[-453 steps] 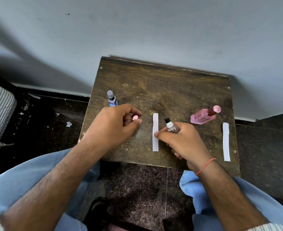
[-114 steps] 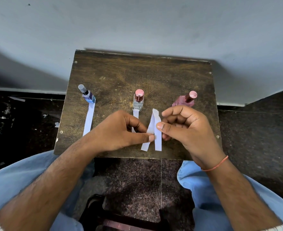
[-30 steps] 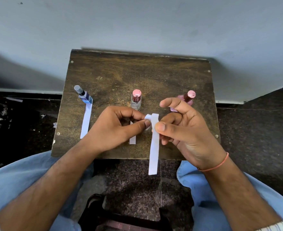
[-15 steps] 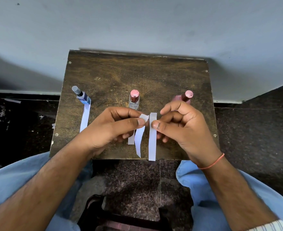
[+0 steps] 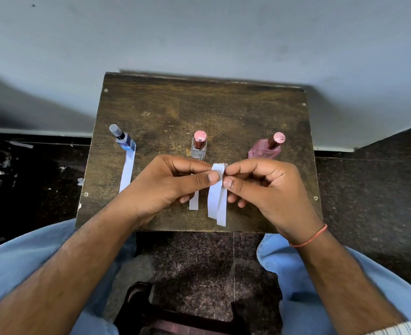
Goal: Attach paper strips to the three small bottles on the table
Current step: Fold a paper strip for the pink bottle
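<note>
Three small bottles stand in a row on the dark wooden table (image 5: 199,105). The blue bottle (image 5: 124,141) at the left has a white strip (image 5: 127,172) running from its base toward me. From the base of the clear, pink-capped bottle (image 5: 199,146) in the middle runs another strip (image 5: 194,201), partly hidden behind my left hand. At the right is the pink bottle (image 5: 266,148), with no strip at its base. My left hand (image 5: 165,187) and my right hand (image 5: 260,189) both pinch the folded top of a third white strip (image 5: 217,199), whose two ends hang down above the table's front edge.
The table stands against a grey wall. Dark speckled floor lies on both sides, with paper scraps (image 5: 80,181) on the left. My knees in blue trousers (image 5: 18,259) flank the table's front edge, and a dark stool (image 5: 175,310) sits between them.
The strip was folded over at its top; its two halves, apart half a second ago, now hang side by side. Both hands stay pinched at the fold.
</note>
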Demonstrator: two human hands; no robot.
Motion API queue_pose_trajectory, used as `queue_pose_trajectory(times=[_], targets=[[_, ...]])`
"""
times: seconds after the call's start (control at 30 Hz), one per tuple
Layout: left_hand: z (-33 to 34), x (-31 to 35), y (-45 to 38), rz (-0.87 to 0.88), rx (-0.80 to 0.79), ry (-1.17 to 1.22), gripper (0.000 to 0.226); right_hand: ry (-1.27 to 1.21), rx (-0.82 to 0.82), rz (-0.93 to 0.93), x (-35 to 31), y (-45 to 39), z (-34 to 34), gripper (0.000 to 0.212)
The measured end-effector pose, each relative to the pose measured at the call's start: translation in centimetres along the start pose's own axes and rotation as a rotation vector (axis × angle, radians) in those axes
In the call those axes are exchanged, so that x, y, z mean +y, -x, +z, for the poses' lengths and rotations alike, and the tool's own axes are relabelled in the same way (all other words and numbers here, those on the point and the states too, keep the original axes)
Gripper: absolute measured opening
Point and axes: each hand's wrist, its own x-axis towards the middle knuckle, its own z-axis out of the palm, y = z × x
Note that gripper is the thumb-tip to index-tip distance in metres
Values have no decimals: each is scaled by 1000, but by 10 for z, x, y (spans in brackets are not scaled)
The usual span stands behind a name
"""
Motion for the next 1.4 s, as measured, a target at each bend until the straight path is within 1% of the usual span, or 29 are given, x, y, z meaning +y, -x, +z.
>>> queue_pose_trajectory(times=[0.13, 0.27, 0.4, 0.6, 0.73, 0.77, 0.83, 0.93, 1.0, 1.07, 1.13, 1.2, 1.23, 1.33, 1.4], targets=[[3, 1, 0, 1, -1, -4, 25, 36, 24, 24, 2, 1, -2, 18], [6, 3, 0, -4, 18, -3, 27, 39, 23, 37, 0, 5, -4, 18], [7, 5, -1, 7, -9, -2, 23, 37, 21, 44, -1, 6, -4, 18], [11, 4, -1, 20, -63, -64, 23, 15, 21, 64, -2, 10, -8, 9], [17, 6, -1, -26, -32, -76, 39, -66, 55, 115, -4, 13, -14, 5], [17, 6, -2, -33, -21, -76, 39, -95, 65, 130, -5, 13, -17, 6], [19, 4, -4, -32, -16, -59, 35, -159, 71, 176, -5, 14, -24, 8], [22, 4, -6, -31, -20, -39, 27, -225, 50, 223, -5, 15, -35, 5], [26, 4, -6, -46, 1, -31, 26, -236, 50, 225, -7, 16, -43, 12], [28, 6, -7, -58, 20, -4, 23, -220, 65, 236, -8, 16, -51, 9], [31, 7, -8, -61, 35, 23, 21, -191, 108, 268, -10, 15, -60, 6], [33, 8, -9, -67, 44, 40, 21, -144, 186, 326, -10, 15, -69, 11], [34, 9, -10, -70, 48, 42, 20, -113, 228, 355, -9, 15, -74, 10], [36, 9, -10, -77, 56, 35, 19, 6, 336, 399, -6, 13, -87, 5], [36, 8, -10, -75, 58, 34, 18, 126, 386, 400, -1, 12, -97, 6]])
